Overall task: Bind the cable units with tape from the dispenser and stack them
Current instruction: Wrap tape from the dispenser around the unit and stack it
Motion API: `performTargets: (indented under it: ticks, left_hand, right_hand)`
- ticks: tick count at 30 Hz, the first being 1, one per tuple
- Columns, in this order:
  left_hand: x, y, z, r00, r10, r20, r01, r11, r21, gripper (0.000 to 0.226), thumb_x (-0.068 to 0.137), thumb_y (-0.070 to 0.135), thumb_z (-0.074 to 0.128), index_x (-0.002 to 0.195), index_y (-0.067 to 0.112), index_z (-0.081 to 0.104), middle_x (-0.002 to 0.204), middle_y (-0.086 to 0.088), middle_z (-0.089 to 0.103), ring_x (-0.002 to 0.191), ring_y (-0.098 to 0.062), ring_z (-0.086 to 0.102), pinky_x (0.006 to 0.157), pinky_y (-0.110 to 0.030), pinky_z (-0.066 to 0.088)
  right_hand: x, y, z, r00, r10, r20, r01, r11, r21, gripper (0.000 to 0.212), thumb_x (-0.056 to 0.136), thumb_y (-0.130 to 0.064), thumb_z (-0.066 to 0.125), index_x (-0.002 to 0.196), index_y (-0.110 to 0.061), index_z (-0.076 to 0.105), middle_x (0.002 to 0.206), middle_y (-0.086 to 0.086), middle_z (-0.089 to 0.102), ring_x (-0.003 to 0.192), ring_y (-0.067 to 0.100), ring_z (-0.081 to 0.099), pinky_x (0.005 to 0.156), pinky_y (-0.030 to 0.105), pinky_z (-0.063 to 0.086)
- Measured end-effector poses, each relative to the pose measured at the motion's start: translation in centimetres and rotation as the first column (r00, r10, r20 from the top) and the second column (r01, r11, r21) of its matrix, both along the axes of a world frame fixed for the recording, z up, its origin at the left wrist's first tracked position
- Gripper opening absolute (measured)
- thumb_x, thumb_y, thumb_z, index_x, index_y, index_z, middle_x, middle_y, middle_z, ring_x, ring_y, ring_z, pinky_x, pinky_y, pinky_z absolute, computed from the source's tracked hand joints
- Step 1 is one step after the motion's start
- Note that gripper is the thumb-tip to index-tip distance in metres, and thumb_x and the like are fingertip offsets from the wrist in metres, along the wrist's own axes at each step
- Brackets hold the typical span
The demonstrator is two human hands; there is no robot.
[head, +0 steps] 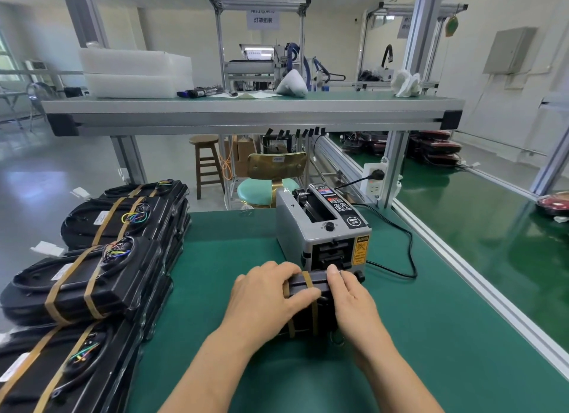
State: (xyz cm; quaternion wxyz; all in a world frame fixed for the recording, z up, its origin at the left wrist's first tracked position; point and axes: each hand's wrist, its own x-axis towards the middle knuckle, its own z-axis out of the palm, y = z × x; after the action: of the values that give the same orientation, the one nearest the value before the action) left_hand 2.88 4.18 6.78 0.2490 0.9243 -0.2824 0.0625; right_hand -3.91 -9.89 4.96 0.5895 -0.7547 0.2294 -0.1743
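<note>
The green-matted counter [234,246] carries stacked taped cable units [92,277] at left, a grey tape dispenser [323,227] and its black power cord [406,249].

Table mat [240,258]: green, matt, smooth, rubbery look. Tape dispenser [292,224]: grey casing, matt, painted-metal look; top panel black, glossy. Cable unit [308,284]: black plastic, slight sheen. Stacked units [123,218]: black, under glossy clear wrap. Tape bands [54,298]: tan, papery, matt. Bench frame [246,117]: brushed aluminium. Stool [206,160]: bare wood. Floor [77,166]: grey, glossy. Foam blocks [132,73]: white, matt.
</note>
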Motion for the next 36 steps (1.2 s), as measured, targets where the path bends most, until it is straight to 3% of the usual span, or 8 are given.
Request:
performTargets:
  ticks: [3,6,8,12,27,36]
  left_hand:
    - [0.4,0.1,-0.5,1.0,-0.01,0.025,0.01,1.0,-0.005,0.053,0.076,0.082,0.044,0.112,0.045,0.056,0.088,0.016,0.053,0.095,-0.009,0.052,0.076,-0.03,0.037]
    - [0.5,0.2,-0.9,0.999,0.011,0.034,-0.011,1.0,-0.01,0.065,0.07,0.088,0.033,0.115,0.046,0.055,0.091,0.016,0.055,0.097,-0.007,0.051,0.073,-0.028,0.033]
    - [0.4,0.2,-1.1,0.999,0.009,0.051,-0.008,1.0,-0.006,0.076,0.064,0.092,0.022,0.116,0.047,0.054,0.09,0.016,0.054,0.096,-0.006,0.049,0.072,-0.027,0.032]
    - [0.3,0.3,-1.4,0.997,0.002,0.073,-0.003,1.0,0.001,0.081,0.061,0.093,0.016,0.117,0.048,0.053,0.088,0.015,0.051,0.095,-0.006,0.048,0.072,-0.027,0.032]
    - [0.6,0.2,-1.5,0.998,0.011,0.069,-0.011,1.0,-0.011,0.081,0.06,0.094,0.014,0.116,0.05,0.052,0.087,0.015,0.051,0.094,-0.005,0.047,0.072,-0.026,0.031]
    - [0.4,0.1,-1.3,0.997,0.019,0.072,-0.02,1.0,0.012,0.08,0.061,0.093,0.015,0.117,0.049,0.052,0.088,0.015,0.051,0.093,-0.005,0.047,0.071,-0.026,0.033]
  right_hand:
    - [0.1,-1.1,0.1,1.0,0.006,-0.01,-0.003,0.981,0.194,0.044,0.102,-0.049,0.038,0.096,-0.022,0.072,0.092,-0.01,0.075,0.09,0.007,0.066,0.077,0.031,0.047]
    - [0.8,-2.8,-0.2,0.983,-0.175,0.05,0.143,0.913,0.382,0.024,0.101,-0.027,0.05,0.099,-0.012,0.068,0.093,0.004,0.073,0.083,0.015,0.066,0.071,0.029,0.046]
    - [1.3,-3.8,-0.4,0.963,-0.263,0.059,0.212,0.875,0.436,0.011,0.096,-0.01,0.057,0.099,-0.006,0.067,0.085,0.008,0.066,0.073,0.015,0.06,0.064,0.025,0.043]
    - [2.1,-4.9,-0.3,0.953,-0.299,0.043,0.242,0.842,0.483,0.017,0.091,0.005,0.054,0.095,-0.004,0.068,0.076,0.005,0.062,0.062,0.011,0.051,0.056,0.023,0.039]
    - [2.9,-5.3,-0.4,0.952,-0.304,0.031,0.237,0.8,0.551,0.012,0.092,-0.002,0.059,0.089,-0.007,0.069,0.073,0.003,0.062,0.06,0.009,0.052,0.053,0.02,0.041]
    - [4.2,-4.9,0.5,0.966,-0.259,0.029,0.205,0.823,0.529,0.004,0.086,-0.007,0.069,0.083,-0.006,0.071,0.056,-0.003,0.062,0.045,0.004,0.048,0.041,0.016,0.04]
